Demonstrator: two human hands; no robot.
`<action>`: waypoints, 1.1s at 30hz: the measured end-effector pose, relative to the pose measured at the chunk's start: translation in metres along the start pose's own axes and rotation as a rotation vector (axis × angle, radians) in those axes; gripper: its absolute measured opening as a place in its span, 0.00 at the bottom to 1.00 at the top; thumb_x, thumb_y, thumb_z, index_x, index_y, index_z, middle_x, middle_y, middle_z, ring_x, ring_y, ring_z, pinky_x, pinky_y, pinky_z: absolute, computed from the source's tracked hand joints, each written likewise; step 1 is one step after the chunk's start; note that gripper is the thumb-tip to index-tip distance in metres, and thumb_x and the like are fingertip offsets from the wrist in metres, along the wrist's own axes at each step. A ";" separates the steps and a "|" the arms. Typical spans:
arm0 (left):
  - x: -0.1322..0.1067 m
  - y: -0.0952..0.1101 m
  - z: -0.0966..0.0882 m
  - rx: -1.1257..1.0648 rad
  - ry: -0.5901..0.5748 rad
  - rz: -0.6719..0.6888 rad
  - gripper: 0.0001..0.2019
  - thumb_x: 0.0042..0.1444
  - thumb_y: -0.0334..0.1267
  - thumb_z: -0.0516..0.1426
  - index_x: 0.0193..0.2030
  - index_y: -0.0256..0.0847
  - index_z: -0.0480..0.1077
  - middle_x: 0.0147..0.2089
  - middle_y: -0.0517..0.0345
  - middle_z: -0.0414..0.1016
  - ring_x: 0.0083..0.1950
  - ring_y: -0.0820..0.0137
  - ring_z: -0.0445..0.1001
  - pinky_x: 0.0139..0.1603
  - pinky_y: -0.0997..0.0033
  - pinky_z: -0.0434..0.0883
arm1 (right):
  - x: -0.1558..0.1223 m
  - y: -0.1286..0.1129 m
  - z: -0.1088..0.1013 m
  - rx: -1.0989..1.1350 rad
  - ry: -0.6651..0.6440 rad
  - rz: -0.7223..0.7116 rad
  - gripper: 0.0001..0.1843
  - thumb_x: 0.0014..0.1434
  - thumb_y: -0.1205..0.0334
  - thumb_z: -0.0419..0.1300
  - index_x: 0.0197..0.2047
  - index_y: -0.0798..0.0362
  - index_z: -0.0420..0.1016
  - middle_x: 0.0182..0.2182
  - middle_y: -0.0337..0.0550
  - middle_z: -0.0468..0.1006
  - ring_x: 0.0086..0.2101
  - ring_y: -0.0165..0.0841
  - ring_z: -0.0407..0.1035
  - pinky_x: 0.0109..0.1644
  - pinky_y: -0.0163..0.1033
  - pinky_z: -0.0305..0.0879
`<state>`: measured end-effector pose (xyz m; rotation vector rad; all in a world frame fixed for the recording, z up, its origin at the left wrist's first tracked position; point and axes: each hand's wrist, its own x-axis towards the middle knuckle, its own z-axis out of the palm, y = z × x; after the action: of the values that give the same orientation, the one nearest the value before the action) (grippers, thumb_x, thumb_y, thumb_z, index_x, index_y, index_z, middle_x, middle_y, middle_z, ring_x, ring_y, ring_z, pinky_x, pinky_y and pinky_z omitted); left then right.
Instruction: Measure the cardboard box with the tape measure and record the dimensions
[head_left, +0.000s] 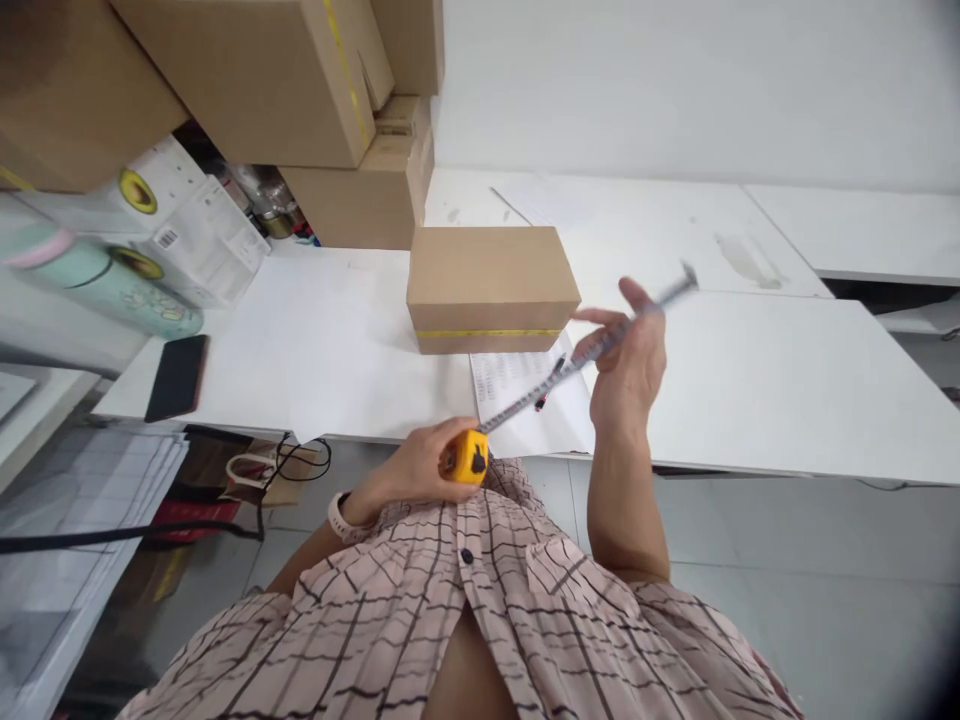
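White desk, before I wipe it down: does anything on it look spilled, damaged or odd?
A dull greyish patch toward the back right of the white desk breaks its plain surface. Whether it is a stain, wear or something lying there, I can't tell. The cardboard box shows no visible damage.

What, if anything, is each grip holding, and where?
Left grip: yellow tape measure, by its case. Right grip: at the extended blade near its free end; hold unclear.

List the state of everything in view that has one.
Yellow tape measure: grey blade pulled out
Left hand: closed around tape measure
Right hand: at blade, grip unclear
Nearest brown cardboard box: shut
Black-and-red pen: lying flat
Black rectangular phone: flat, dark
Mint-green bottle: cap unclear
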<state>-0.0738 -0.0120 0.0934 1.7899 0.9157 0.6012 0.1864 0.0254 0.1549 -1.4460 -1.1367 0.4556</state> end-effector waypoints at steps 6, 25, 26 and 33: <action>-0.007 -0.012 0.023 0.121 -0.152 -0.131 0.41 0.46 0.47 0.71 0.68 0.54 0.66 0.54 0.52 0.79 0.50 0.52 0.78 0.50 0.57 0.73 | -0.064 0.040 -0.013 0.049 0.149 0.237 0.31 0.68 0.35 0.46 0.24 0.46 0.72 0.20 0.43 0.74 0.25 0.39 0.71 0.32 0.45 0.66; 0.156 0.065 -0.095 0.586 0.659 0.532 0.31 0.60 0.40 0.63 0.66 0.52 0.56 0.68 0.55 0.65 0.68 0.64 0.66 0.69 0.58 0.67 | -0.019 0.123 0.015 -0.692 -0.236 0.293 0.21 0.68 0.43 0.53 0.52 0.52 0.66 0.35 0.49 0.81 0.37 0.44 0.74 0.44 0.46 0.63; 0.174 0.065 -0.097 0.649 0.641 0.459 0.31 0.61 0.40 0.62 0.67 0.54 0.54 0.68 0.56 0.65 0.68 0.66 0.65 0.70 0.58 0.66 | -0.015 0.124 0.020 -0.755 -0.258 0.286 0.23 0.67 0.43 0.54 0.55 0.53 0.65 0.38 0.52 0.82 0.39 0.46 0.75 0.44 0.46 0.63; 0.247 0.003 -0.106 0.779 0.391 0.295 0.26 0.59 0.44 0.59 0.64 0.53 0.63 0.66 0.51 0.69 0.65 0.53 0.67 0.65 0.42 0.68 | -0.011 0.121 0.020 -0.964 -0.385 0.236 0.19 0.68 0.64 0.50 0.61 0.56 0.67 0.42 0.59 0.82 0.40 0.48 0.76 0.42 0.45 0.63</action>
<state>-0.0061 0.2456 0.1342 2.5916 1.2739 0.8797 0.2104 0.0457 0.0355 -2.4175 -1.6108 0.3643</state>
